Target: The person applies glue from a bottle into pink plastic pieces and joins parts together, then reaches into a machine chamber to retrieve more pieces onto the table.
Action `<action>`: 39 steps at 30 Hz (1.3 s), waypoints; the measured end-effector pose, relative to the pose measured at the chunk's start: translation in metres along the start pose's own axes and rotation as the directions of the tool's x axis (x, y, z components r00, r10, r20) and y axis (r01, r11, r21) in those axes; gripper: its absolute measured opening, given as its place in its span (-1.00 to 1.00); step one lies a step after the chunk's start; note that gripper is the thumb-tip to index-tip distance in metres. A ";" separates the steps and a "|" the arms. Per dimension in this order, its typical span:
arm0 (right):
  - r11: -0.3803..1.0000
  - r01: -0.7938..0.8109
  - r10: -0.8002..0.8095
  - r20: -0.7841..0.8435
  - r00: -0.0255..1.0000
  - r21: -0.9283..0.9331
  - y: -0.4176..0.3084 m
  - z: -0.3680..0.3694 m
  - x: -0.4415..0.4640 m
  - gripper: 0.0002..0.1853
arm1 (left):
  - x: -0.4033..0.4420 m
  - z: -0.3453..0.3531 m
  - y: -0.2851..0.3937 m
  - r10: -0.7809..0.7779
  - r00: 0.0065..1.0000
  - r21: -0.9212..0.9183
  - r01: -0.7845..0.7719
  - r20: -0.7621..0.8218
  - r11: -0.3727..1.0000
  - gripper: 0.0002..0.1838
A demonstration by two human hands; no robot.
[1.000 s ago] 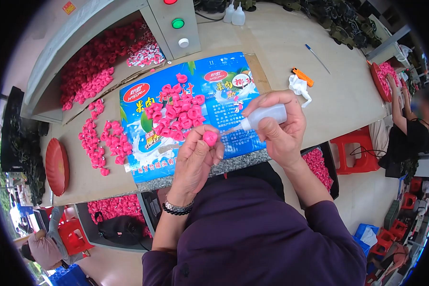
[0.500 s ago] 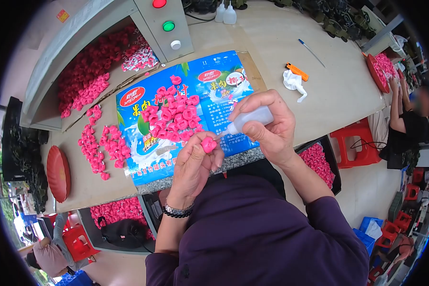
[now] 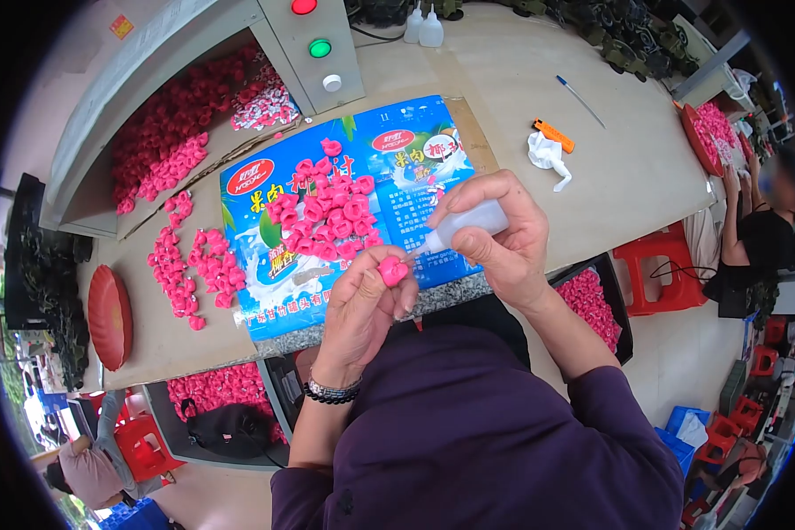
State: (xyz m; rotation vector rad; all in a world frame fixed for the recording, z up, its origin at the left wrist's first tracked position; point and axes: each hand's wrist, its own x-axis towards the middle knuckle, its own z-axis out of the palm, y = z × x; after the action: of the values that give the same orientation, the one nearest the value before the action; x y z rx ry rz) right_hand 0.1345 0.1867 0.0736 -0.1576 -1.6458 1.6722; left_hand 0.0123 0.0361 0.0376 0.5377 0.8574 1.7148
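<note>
Between the thumb and fingers of my left hand is a small pink plastic piece, rounded and hollow-looking. My right hand grips a translucent white squeeze bottle, tilted so its thin nozzle points left at the pink piece. Whether the tip touches the piece, I cannot tell. Under both hands lies a flattened blue printed carton. A heap of similar pink pieces rests on it, just beyond my left hand.
More pink pieces lie left of the carton, near a red dish. A grey machine housing with buttons stands behind. An orange tool, white tissue and pen lie right. Another person sits at far right.
My hands keep nearly the same pose, holding the pink piece and the bottle. The whole view has shifted slightly.
</note>
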 end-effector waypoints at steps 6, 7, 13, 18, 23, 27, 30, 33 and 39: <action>0.995 0.101 -0.100 -0.059 0.993 0.010 0.001 0.003 0.001 -0.68 | 0.003 -0.001 0.002 0.139 0.988 0.020 -0.138 -0.067 0.990 -0.66; 0.990 0.142 -0.143 -0.076 0.987 -0.010 0.003 0.003 0.000 -0.67 | 0.004 -0.001 0.002 0.171 0.983 0.027 -0.169 -0.072 0.985 -0.66; 0.980 0.193 -0.196 -0.067 0.978 -0.043 0.008 0.006 -0.002 -0.67 | 0.006 0.000 0.002 0.246 0.965 0.055 -0.241 -0.096 0.969 -0.67; 0.980 0.197 -0.197 -0.027 0.980 -0.011 0.010 0.002 -0.004 -0.71 | 0.007 -0.003 0.000 0.267 0.959 0.033 -0.265 -0.099 0.964 -0.69; 0.978 0.206 -0.206 -0.022 0.978 -0.019 0.010 0.002 -0.005 -0.70 | 0.008 -0.001 -0.001 0.300 0.947 0.004 -0.301 -0.116 0.954 -0.70; 0.970 0.231 -0.235 -0.054 0.970 -0.071 0.011 0.007 -0.005 -0.69 | 0.010 0.001 -0.003 0.346 0.926 0.072 -0.339 -0.149 0.938 -0.68; 0.966 0.236 -0.245 -0.082 0.966 -0.101 0.009 0.010 -0.006 -0.67 | 0.012 0.001 -0.003 0.367 0.916 0.103 -0.355 -0.161 0.929 -0.68; 0.963 0.238 -0.246 -0.053 0.968 -0.126 0.008 0.009 -0.007 -0.67 | 0.012 0.001 -0.003 0.375 0.912 0.106 -0.362 -0.165 0.926 -0.68; 0.958 0.252 -0.260 -0.051 0.964 -0.135 0.014 0.007 -0.008 -0.66 | 0.012 0.001 -0.005 0.375 0.915 0.097 -0.363 -0.153 0.927 -0.68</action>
State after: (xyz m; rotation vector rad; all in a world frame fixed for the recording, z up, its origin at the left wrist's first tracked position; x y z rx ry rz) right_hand 0.1306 0.1782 0.0591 -0.0595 -1.6453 1.3547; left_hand 0.0123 0.0486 0.0341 0.6370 0.9828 2.1068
